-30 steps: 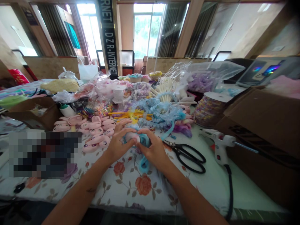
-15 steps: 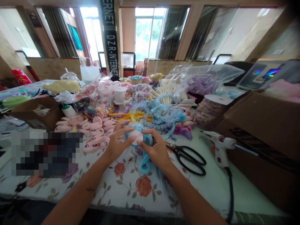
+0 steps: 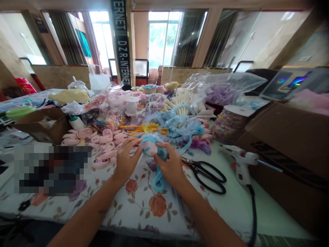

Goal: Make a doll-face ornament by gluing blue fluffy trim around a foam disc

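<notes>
Between my hands sits a small round pale-pink piece (image 3: 151, 149) edged with fluffy light-blue fibre. My right hand (image 3: 170, 161) grips its right side, the thumb on the pale front and the fingers behind. My left hand (image 3: 128, 156) is at its left edge, thumb and fingertips closed on the blue rim; the exact contact is hard to see. A light-blue fuzzy strand (image 3: 158, 180) hangs in a loop below onto the flowered cloth. Black-handled scissors (image 3: 209, 175) lie just right of my right hand. Several pink doll heads (image 3: 104, 149) lie left of my left hand.
A white glue gun (image 3: 241, 161) with a dark cord stands at the right, before a large cardboard box (image 3: 288, 137). Blue lace (image 3: 180, 125), yellow sticks (image 3: 128, 129) and a ribbon spool (image 3: 230, 123) lie behind my hands. A small open carton (image 3: 43, 125) stands left.
My left thumb has slid off the pale front toward the left edge, and the left hand has shifted slightly outward. My right hand keeps its grip.
</notes>
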A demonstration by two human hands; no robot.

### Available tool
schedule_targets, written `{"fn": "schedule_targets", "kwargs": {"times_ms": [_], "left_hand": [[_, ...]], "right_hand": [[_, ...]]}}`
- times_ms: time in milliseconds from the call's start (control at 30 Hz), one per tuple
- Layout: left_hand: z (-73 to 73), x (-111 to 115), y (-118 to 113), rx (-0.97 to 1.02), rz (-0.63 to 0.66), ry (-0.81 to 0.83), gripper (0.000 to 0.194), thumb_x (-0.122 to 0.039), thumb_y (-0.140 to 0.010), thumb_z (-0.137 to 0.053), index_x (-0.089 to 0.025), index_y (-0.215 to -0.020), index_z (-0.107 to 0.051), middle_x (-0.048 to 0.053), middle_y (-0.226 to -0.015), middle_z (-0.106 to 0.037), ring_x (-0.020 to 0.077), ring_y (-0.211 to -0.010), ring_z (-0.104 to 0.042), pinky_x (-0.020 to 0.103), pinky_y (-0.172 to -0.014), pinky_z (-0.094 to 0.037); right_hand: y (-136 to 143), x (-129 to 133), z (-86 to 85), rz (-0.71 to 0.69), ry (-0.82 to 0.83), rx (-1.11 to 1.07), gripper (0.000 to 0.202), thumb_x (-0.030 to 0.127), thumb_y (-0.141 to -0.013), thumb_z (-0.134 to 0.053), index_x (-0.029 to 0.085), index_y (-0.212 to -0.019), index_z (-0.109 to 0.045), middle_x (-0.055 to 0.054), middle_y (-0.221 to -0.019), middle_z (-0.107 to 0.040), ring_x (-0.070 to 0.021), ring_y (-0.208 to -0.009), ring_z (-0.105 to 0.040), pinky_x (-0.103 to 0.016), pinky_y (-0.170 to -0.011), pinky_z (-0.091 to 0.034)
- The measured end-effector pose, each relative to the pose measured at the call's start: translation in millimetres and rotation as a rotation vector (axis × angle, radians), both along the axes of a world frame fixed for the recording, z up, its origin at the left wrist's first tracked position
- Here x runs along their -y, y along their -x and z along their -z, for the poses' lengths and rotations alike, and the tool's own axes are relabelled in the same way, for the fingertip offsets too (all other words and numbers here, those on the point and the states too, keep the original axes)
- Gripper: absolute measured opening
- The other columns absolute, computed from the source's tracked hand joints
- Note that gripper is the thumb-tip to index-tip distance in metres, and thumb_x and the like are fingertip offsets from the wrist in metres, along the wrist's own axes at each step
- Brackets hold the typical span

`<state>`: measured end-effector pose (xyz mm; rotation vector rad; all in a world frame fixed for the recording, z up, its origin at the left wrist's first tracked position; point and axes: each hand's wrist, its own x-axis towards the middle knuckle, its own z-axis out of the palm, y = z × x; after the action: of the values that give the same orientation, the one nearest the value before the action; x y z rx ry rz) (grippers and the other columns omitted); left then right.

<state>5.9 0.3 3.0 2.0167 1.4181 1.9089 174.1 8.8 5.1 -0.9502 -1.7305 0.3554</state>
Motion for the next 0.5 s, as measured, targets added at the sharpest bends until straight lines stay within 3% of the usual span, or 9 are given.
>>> {"fn": "schedule_targets", "kwargs": {"times_ms": [167, 300, 500], "left_hand": [[11.0, -4, -3, 0.118, 0.064, 0.135, 0.019, -0.03, -0.083, -0.065, -0.02, -0.097, -0.07, 0.006, -0.1, -0.068, 0.0191, -0.094, -0.065, 0.034, -0.084, -0.056], [13.4, -4, -4, 0.267, 0.135, 0.2, 0.019, -0.032, -0.08, -0.068, -0.018, -0.093, -0.07, 0.006, -0.098, -0.067, 0.0184, -0.092, -0.066, 0.031, -0.081, -0.058], [11.1, -1, -6, 0.267, 0.157, 0.178, 0.014, -0.028, -0.08, -0.067, -0.019, -0.089, -0.071, 0.007, -0.095, -0.067, 0.0182, -0.092, -0.065, 0.03, -0.08, -0.058]], "right_hand": [[5, 0, 5.3, -0.01, -0.212, 0.113, 0.02, 0.02, -0.085, -0.058, 0.024, -0.104, -0.061, -0.008, -0.099, -0.07, -0.0233, -0.094, -0.067, -0.036, -0.083, -0.053], [6, 1, 6.1, 0.007, -0.251, 0.167, 0.02, 0.019, -0.087, -0.055, 0.025, -0.105, -0.061, -0.01, -0.099, -0.069, -0.0249, -0.094, -0.066, -0.038, -0.082, -0.054], [3, 5, 5.8, 0.033, -0.301, 0.196, 0.019, 0.017, -0.087, -0.054, 0.025, -0.103, -0.062, -0.01, -0.099, -0.069, -0.0243, -0.095, -0.066, -0.037, -0.082, -0.055]]}}
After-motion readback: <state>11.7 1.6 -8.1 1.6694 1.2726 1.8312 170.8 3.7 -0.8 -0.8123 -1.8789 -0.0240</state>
